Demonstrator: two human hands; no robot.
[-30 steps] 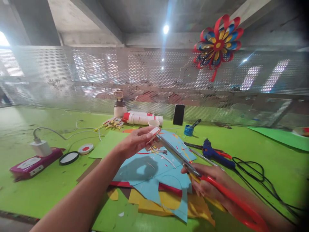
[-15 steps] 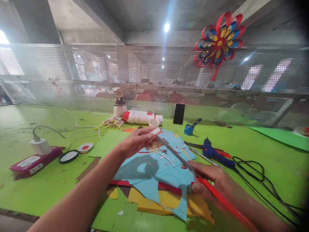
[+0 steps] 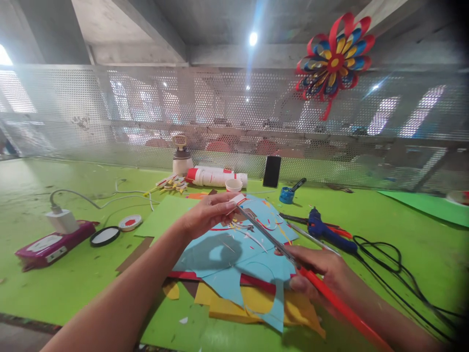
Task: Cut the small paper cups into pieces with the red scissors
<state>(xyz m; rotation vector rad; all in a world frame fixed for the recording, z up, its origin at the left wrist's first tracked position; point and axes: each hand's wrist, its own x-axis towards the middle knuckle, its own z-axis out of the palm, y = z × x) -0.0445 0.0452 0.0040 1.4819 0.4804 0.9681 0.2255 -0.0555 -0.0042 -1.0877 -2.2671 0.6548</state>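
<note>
My left hand (image 3: 205, 215) is closed in a pinch on a small red and white paper strip (image 3: 237, 199), held above the green table. My right hand (image 3: 318, 271) grips red-handled scissors (image 3: 278, 244) whose long blades point up and left, their tips meeting the strip. Below both hands lies a pile of cut blue, yellow and red paper sheets (image 3: 234, 274) with thin offcuts on top.
A blue glue gun (image 3: 324, 229) with a black cord (image 3: 388, 264) lies to the right. At the left sit a pink power strip (image 3: 47, 247) with a white charger, and two round lids (image 3: 113, 231). A phone (image 3: 271, 171), cup, paper roll and bottle stand by the perforated screen. A paper flower (image 3: 333, 61) hangs above.
The scissor handles have closed together in my right hand, and the blades have shut at the strip. My left hand stays nearly still.
</note>
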